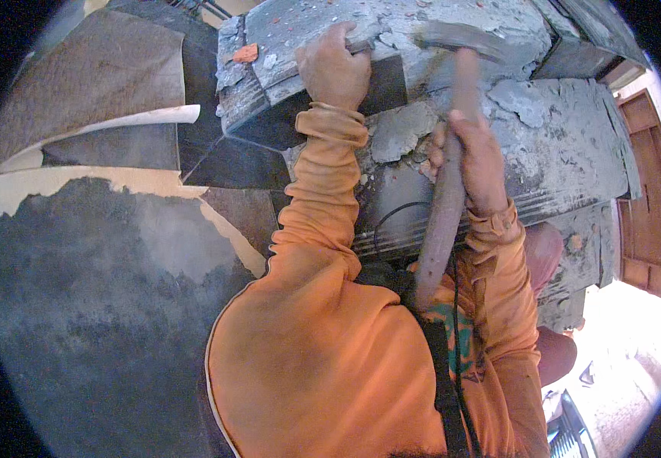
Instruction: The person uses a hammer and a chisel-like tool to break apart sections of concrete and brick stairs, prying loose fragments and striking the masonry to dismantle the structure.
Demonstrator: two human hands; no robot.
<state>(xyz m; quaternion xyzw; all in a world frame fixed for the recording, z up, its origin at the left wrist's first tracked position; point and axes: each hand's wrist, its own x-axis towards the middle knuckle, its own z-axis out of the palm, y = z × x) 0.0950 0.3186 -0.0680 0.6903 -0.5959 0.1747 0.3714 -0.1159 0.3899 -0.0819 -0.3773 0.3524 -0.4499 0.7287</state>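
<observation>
My right hand (477,156) is wrapped round the wooden handle of a hammer (443,217). Motion smears the hammer's head, which is over the rough grey surface of a step (513,19) at the top. To the left, my left hand (336,67) is closed at the front edge of that same step. A short dark piece shows beside its fingers, but what they hold is mostly hidden. Broken mortar and a loose, flat grey flake (403,131) lie around and below the hands. An orange-red fragment (245,53) rests left of my left hand.
A lower ledge (559,153) with cracked mortar runs to the right. Brown sheeting (101,69) with a curled pale edge lies at the upper left, above a dark grey patched surface (93,305). A brown wooden panel (647,198) stands at the far right, near a bright opening.
</observation>
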